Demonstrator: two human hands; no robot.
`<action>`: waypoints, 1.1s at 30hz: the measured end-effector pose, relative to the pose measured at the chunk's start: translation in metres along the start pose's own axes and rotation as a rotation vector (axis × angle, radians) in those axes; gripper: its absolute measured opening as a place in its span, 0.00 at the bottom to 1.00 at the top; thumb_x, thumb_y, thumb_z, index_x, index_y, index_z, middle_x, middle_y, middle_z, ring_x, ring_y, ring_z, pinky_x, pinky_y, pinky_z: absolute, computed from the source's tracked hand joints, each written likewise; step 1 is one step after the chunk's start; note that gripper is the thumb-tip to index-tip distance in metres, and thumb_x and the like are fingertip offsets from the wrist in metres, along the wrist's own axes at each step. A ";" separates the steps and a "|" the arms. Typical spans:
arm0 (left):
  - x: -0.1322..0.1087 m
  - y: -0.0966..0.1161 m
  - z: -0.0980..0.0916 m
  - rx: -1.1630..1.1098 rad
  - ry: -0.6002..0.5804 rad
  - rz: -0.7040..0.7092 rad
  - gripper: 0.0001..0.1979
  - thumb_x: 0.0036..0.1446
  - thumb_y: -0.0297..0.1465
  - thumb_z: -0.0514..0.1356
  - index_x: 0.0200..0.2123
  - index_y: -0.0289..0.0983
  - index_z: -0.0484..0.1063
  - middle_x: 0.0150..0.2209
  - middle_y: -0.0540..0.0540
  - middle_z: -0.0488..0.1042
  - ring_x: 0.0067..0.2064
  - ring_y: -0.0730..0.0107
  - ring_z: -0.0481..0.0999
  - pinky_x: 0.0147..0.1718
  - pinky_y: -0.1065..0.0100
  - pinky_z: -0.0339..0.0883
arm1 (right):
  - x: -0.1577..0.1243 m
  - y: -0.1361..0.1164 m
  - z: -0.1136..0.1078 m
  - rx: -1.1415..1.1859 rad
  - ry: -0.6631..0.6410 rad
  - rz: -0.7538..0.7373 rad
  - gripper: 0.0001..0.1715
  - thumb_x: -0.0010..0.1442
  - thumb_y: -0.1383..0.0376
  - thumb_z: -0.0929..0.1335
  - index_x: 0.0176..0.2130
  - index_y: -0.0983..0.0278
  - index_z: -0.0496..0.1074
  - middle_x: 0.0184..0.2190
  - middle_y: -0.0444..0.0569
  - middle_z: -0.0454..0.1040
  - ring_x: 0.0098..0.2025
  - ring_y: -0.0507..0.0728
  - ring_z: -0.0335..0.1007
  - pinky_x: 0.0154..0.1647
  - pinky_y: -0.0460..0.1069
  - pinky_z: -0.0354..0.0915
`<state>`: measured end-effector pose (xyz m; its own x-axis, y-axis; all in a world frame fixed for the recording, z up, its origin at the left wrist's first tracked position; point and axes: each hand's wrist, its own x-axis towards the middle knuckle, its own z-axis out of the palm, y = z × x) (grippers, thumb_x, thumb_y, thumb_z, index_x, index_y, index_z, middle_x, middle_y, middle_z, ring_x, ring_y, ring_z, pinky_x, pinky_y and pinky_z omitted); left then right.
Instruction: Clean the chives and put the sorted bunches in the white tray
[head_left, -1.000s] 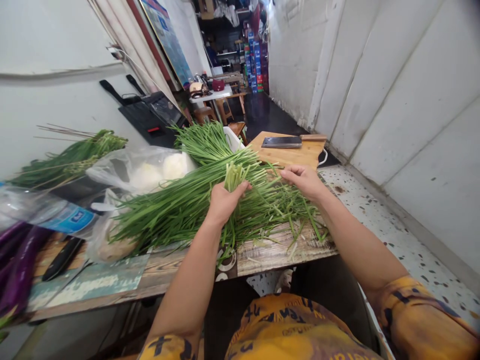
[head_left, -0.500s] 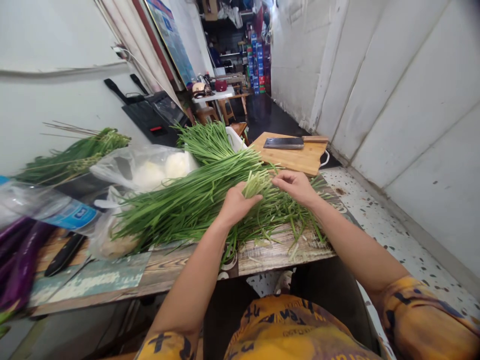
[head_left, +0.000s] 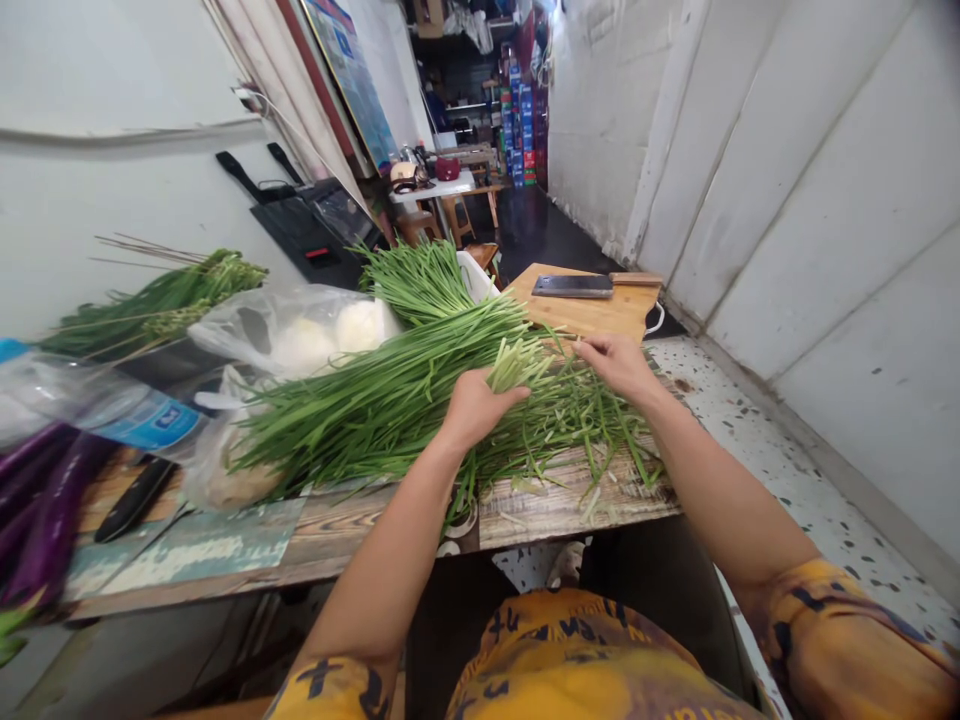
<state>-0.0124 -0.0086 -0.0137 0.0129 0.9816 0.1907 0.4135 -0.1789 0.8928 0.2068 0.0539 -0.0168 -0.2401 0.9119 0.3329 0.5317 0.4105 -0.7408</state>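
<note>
My left hand (head_left: pixel 480 408) is wrapped round a bundle of garlic chives (head_left: pixel 517 366), its pale cut ends pointing right. The long green leaves (head_left: pixel 360 400) stretch leftward across the table. To the right of the stem ends, my right hand (head_left: pixel 616 362) has thumb and index finger pinched together; whatever lies between them is too small to make out. Below it, loose trimmings (head_left: pixel 592 425) are strewn over the wooden tabletop (head_left: pixel 547 515). Another heap of chives (head_left: pixel 420 280) lies behind the bundle, by a white container (head_left: pixel 478 277).
Beyond my right hand, a cleaver (head_left: pixel 574 286) rests on a cutting board (head_left: pixel 592 318). To the left are plastic-bagged white vegetables (head_left: pixel 330 338), a plastic bottle (head_left: pixel 142 415), purple eggplants (head_left: pixel 64 515) and a black-handled knife (head_left: pixel 136 500). A white wall (head_left: pixel 810 180) runs along the right.
My right hand has moved right, away from the stem ends. The left hand keeps its hold on the chives, and the whole view has shifted slightly.
</note>
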 end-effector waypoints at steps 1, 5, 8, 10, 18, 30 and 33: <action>0.000 -0.001 0.000 -0.005 0.008 -0.004 0.16 0.42 0.35 0.69 0.35 0.33 0.80 0.34 0.47 0.81 0.37 0.61 0.79 0.40 0.64 0.69 | -0.001 0.001 -0.001 -0.079 0.028 0.022 0.29 0.61 0.48 0.63 0.20 0.65 0.71 0.15 0.44 0.63 0.22 0.53 0.58 0.26 0.49 0.52; 0.000 -0.001 0.002 0.049 0.036 -0.012 0.15 0.42 0.35 0.69 0.34 0.33 0.80 0.32 0.47 0.81 0.35 0.61 0.78 0.38 0.65 0.68 | -0.011 -0.008 0.004 -0.268 0.196 -0.253 0.21 0.61 0.52 0.65 0.27 0.64 0.73 0.29 0.53 0.73 0.33 0.58 0.67 0.36 0.51 0.61; 0.001 -0.002 0.003 0.100 0.063 -0.015 0.15 0.42 0.35 0.68 0.34 0.33 0.80 0.31 0.48 0.81 0.34 0.61 0.78 0.36 0.66 0.67 | -0.016 -0.015 0.008 -0.311 0.154 -0.608 0.12 0.63 0.60 0.64 0.42 0.64 0.72 0.42 0.56 0.73 0.45 0.61 0.67 0.47 0.54 0.62; 0.001 -0.002 0.004 0.119 0.082 -0.013 0.14 0.43 0.35 0.68 0.34 0.33 0.80 0.31 0.48 0.81 0.34 0.61 0.78 0.36 0.66 0.67 | -0.017 -0.015 0.009 -0.380 0.119 -0.693 0.12 0.64 0.60 0.63 0.42 0.64 0.71 0.41 0.56 0.73 0.46 0.61 0.66 0.47 0.55 0.61; -0.003 0.002 0.006 0.193 0.068 0.019 0.11 0.43 0.33 0.69 0.32 0.35 0.80 0.30 0.49 0.80 0.32 0.63 0.77 0.34 0.68 0.66 | -0.012 -0.006 0.013 -0.319 -0.124 -0.605 0.16 0.66 0.57 0.62 0.32 0.63 0.72 0.31 0.53 0.73 0.36 0.57 0.66 0.37 0.50 0.58; -0.007 0.005 0.007 0.295 -0.002 0.088 0.12 0.47 0.33 0.67 0.37 0.37 0.80 0.34 0.47 0.81 0.36 0.61 0.77 0.38 0.66 0.66 | -0.013 -0.009 0.024 0.175 -0.084 0.078 0.27 0.56 0.50 0.65 0.16 0.63 0.60 0.13 0.40 0.58 0.19 0.49 0.51 0.23 0.46 0.47; -0.005 0.004 0.006 0.240 0.051 0.054 0.12 0.47 0.33 0.67 0.36 0.36 0.80 0.33 0.46 0.81 0.35 0.61 0.77 0.38 0.65 0.67 | -0.008 -0.002 0.016 -0.057 0.129 0.074 0.31 0.59 0.49 0.64 0.13 0.62 0.57 0.13 0.41 0.54 0.20 0.50 0.49 0.24 0.48 0.45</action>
<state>-0.0056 -0.0142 -0.0133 -0.0028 0.9652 0.2615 0.6177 -0.2039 0.7595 0.1942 0.0459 -0.0273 -0.0943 0.9306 0.3537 0.5905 0.3383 -0.7327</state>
